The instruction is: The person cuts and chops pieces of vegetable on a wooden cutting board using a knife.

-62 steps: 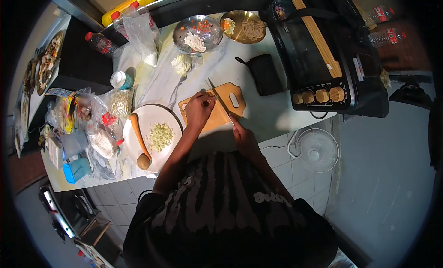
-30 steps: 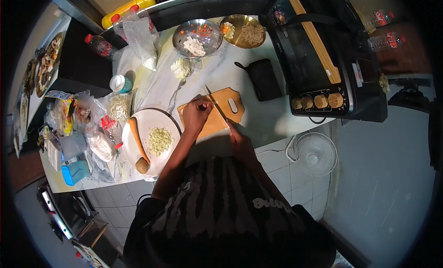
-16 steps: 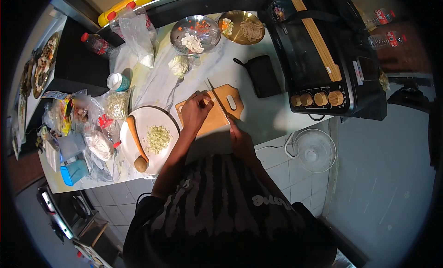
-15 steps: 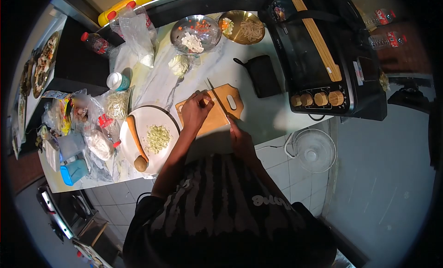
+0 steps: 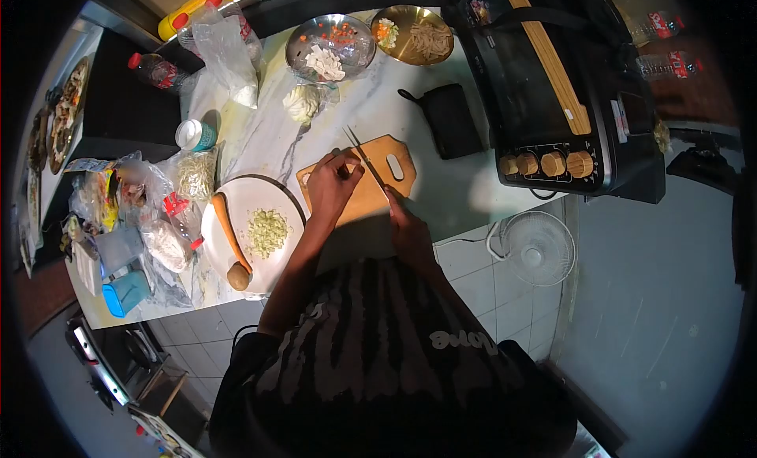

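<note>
My right hand (image 5: 404, 223) grips a kitchen knife (image 5: 367, 158) by its handle. Its blade lies slantwise over the wooden cutting board (image 5: 380, 195), with the tip past the far edge. Left of the blade, my left hand (image 5: 331, 185) is closed over the board with its fingers curled in a pinch. Whatever those fingers hold is hidden. To the left, a white round plate (image 5: 222, 262) carries a pile of chopped pale-green pieces (image 5: 268, 232), a whole carrot (image 5: 229, 231) and a round brown vegetable (image 5: 239, 276).
Behind the board are a bagged cabbage piece (image 5: 302, 104), a steel plate (image 5: 297, 57) and a gold plate (image 5: 404, 54) with cut food. A black pouch (image 5: 453, 121) and black oven (image 5: 544, 103) stand right. Bags, bottles and a jar (image 5: 194, 135) crowd the left.
The knife and my right hand have shifted slightly forward and left over the board. My left hand keeps nearly the same place and pinch. The whole view has moved a little.
</note>
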Demonstrator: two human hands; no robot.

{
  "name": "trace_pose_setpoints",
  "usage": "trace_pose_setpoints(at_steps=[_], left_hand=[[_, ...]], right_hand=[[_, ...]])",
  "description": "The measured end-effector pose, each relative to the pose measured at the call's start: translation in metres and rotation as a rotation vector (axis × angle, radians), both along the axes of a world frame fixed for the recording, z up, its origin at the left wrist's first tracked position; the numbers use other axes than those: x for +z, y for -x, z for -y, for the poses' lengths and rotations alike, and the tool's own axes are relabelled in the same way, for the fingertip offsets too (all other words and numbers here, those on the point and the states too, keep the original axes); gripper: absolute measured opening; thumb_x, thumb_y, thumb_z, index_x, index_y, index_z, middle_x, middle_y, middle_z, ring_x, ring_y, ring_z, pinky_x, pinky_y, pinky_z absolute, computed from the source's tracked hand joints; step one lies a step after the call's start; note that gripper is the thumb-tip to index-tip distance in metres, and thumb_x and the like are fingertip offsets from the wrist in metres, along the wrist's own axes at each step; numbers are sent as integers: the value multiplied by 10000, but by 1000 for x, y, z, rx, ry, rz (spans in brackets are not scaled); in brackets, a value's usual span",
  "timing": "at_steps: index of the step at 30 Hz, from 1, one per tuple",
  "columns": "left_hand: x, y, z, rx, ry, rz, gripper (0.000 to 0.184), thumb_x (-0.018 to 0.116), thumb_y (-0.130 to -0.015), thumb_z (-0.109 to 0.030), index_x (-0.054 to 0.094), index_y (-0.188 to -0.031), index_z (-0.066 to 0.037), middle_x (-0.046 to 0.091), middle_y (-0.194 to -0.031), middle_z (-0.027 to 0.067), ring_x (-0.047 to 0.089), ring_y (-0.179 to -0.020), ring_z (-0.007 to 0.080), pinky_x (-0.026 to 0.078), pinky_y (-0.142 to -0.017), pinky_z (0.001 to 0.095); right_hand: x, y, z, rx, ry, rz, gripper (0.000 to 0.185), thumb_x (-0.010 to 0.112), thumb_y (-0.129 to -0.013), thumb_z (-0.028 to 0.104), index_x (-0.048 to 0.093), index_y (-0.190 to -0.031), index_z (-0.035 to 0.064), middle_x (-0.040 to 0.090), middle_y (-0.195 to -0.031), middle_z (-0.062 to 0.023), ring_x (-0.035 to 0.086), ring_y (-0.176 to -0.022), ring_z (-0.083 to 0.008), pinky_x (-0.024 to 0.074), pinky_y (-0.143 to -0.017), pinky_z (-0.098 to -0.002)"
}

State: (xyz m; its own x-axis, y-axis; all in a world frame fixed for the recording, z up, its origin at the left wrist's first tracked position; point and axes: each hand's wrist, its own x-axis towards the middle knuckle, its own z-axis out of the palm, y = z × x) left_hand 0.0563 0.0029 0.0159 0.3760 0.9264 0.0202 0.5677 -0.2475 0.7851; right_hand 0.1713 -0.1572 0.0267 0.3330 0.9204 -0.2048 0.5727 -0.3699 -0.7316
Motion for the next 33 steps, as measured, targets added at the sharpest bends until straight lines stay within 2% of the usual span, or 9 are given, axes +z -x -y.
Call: trace_pose_setpoints(at_steps=[2, 4, 8, 16, 20, 28, 29, 31, 33], left_hand=[[0, 0, 0, 11, 17, 16, 130, 769, -753, -170, 743, -859, -99, 599, -695, 58, 595, -610, 204, 480, -590, 350], [-2, 0, 0, 17, 20, 24, 129, 768, -754, -169, 741, -856, -95, 597, -693, 59, 594, -605, 206, 479, -586, 352], [1, 0, 1, 40, 29, 23, 123, 767, -759, -166, 736, -844, -82, 601, -695, 63, 594, -598, 211, 478, -578, 355], [-10, 4, 0, 32, 23, 43, 122, 758, -784, -170, 744, -859, -75, 616, -721, 74, 615, -635, 217, 481, -599, 346], [-7, 4, -2, 31, 79, 65, 134, 753, -802, -187, 752, -889, -86, 616, -730, 68, 624, -656, 217, 478, -611, 336], [-6, 4, -1, 43, 109, 47, 154, 769, -803, -208, 753, -888, -82, 619, -738, 61, 618, -644, 211, 471, -604, 331], [-4, 4, -1, 42, 113, 48, 157, 773, -800, -210, 753, -887, -80, 619, -738, 62, 619, -642, 211, 470, -601, 329], [-2, 2, -1, 47, 93, 47, 132, 769, -788, -166, 742, -866, -63, 621, -733, 75, 623, -651, 221, 479, -606, 338], [-2, 2, 0, 58, 75, 43, 109, 764, -776, -122, 732, -846, -45, 623, -727, 89, 627, -660, 231, 488, -610, 347]], right_hand=[[-4, 0, -4, 1, 21, 18, 495, 472, -979, 92, 426, -1471, 120, 545, -1394, -178, 624, -1095, -411, 533, -898, -472], [-1, 0, -10, -53, -16, 24, 451, 457, -1013, 134, 462, -1464, 150, 630, -1228, -235, 642, -1051, -418, 524, -872, -470], [-6, -3, -9, -21, -113, 25, 483, 464, -995, 120, 424, -1476, 129, 587, -1323, -201, 657, -969, -432, 538, -847, -495], [-2, -1, -2, 13, 22, -95, 464, 430, -1023, 193, 434, -1488, 198, 667, -983, -267, 664, -896, -439, 526, -800, -503], [11, -3, -5, -22, 102, -149, 459, 437, -1020, 197, 447, -1479, 195, 668, -989, -267, 664, -895, -441, 527, -792, -507], [0, 0, -5, 51, 39, -24, 561, 462, -946, 84, 399, -1494, 183, 568, -1337, -217, 666, -904, -437, 541, -744, -520], [-1, 1, -7, 50, 42, -24, 561, 462, -946, 84, 399, -1494, 183, 568, -1337, -217, 666, -904, -437, 541, -744, -520], [2, 4, -15, 23, 149, 68, 458, 455, -1012, 148, 457, -1467, 203, 664, -1135, -214, 650, -965, -431, 536, -798, -482], [-3, 5, -15, 14, 90, 86, 455, 449, -1013, 150, 457, -1465, 206, 665, -1145, -199, 654, -946, -431, 537, -783, -489]])
